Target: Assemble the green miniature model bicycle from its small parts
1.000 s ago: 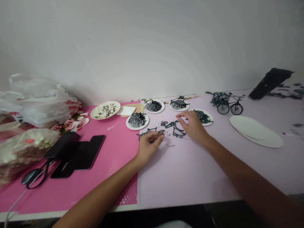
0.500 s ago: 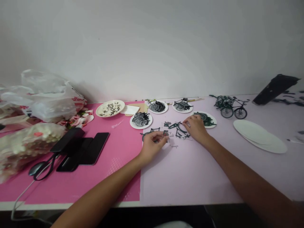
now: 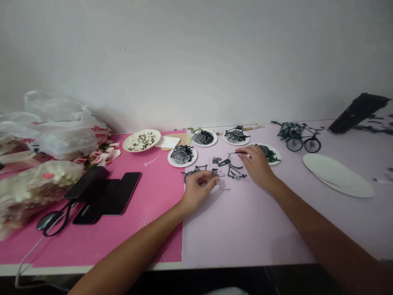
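Observation:
My right hand point(image 3: 256, 166) pinches a thin dark rod point(image 3: 235, 153) that points left over the table. My left hand point(image 3: 199, 188) is closed at the fingertips around something small that I cannot make out. Between the hands lie small dark bicycle parts: a curved green piece point(image 3: 225, 161), a frame piece point(image 3: 236, 173) and a few tiny pins point(image 3: 226, 189). A wheel part point(image 3: 188, 175) lies partly hidden behind my left hand. Just behind my right hand is a white plate of green parts point(image 3: 270, 153).
Plates of dark parts point(image 3: 182, 155) stand toward the wall, near a bowl of small pieces point(image 3: 141, 140). An assembled toy bicycle point(image 3: 303, 142) and stacked white plates point(image 3: 337, 176) are at the right. Phones point(image 3: 123, 192), a black box point(image 3: 87, 182) and plastic bags point(image 3: 58, 123) fill the left.
My right hand has lifted slightly away from the loose parts, and the thin rod now shows clearly in its fingers. My left hand has hardly moved.

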`<state>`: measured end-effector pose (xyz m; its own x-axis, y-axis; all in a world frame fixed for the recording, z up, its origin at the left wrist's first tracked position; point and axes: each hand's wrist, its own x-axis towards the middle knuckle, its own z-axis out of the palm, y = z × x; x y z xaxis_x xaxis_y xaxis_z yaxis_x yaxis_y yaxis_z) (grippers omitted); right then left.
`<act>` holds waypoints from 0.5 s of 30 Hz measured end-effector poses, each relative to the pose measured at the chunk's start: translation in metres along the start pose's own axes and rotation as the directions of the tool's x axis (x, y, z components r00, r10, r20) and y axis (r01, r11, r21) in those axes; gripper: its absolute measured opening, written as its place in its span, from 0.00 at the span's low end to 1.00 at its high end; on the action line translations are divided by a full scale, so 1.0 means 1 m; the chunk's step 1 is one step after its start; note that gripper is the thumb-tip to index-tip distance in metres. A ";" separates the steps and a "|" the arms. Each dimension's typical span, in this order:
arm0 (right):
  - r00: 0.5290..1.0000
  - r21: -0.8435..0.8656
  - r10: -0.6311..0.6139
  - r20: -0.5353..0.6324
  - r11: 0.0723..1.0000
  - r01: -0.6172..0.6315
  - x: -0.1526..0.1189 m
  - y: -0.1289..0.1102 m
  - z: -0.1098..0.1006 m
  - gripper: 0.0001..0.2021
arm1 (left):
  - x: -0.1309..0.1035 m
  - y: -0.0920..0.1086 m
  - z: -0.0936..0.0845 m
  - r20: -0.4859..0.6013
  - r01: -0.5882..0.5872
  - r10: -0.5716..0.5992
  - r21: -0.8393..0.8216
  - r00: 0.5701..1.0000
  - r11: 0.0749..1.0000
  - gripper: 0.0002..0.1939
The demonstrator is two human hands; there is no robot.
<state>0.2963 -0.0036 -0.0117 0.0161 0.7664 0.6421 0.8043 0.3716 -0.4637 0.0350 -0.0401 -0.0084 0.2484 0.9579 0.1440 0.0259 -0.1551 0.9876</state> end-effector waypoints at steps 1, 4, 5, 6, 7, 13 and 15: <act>1.000 0.034 0.001 0.001 0.999 -0.001 0.000 -0.004 0.000 0.09 | 0.000 0.000 0.000 0.003 0.000 0.000 -0.001 1.000 1.000 0.13; 0.999 0.087 -0.039 -0.019 0.995 0.041 -0.003 -0.017 0.000 0.07 | 0.000 -0.002 0.000 -0.001 -0.007 0.007 0.005 1.000 1.000 0.13; 0.998 0.102 -0.059 -0.025 0.993 0.061 -0.004 -0.021 0.000 0.07 | 0.000 -0.002 0.000 -0.006 -0.009 0.009 0.007 1.000 1.000 0.13; 0.996 0.116 -0.083 -0.030 0.989 0.086 -0.004 -0.025 0.000 0.06 | 0.000 -0.002 0.000 -0.012 -0.009 0.009 0.007 1.000 1.000 0.13; 0.994 0.128 -0.104 -0.030 0.986 0.107 -0.005 -0.029 0.000 0.07 | 0.000 -0.002 0.000 -0.018 -0.007 0.007 0.005 1.000 1.000 0.13; 0.974 0.195 -0.213 -0.081 0.955 0.225 -0.008 -0.050 -0.004 0.11 | 0.000 0.003 0.000 -0.040 0.003 -0.005 -0.056 0.999 0.998 0.14; 0.971 0.206 -0.218 -0.095 0.950 0.233 -0.009 -0.055 -0.005 0.11 | 0.000 0.003 0.000 -0.054 0.003 -0.007 -0.065 0.999 0.998 0.15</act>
<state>0.2548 -0.0339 0.0107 -0.1032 0.6140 0.7825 0.6455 0.6399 -0.4170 0.0354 -0.0403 -0.0050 0.1954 0.9706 0.1408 -0.0361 -0.1363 0.9900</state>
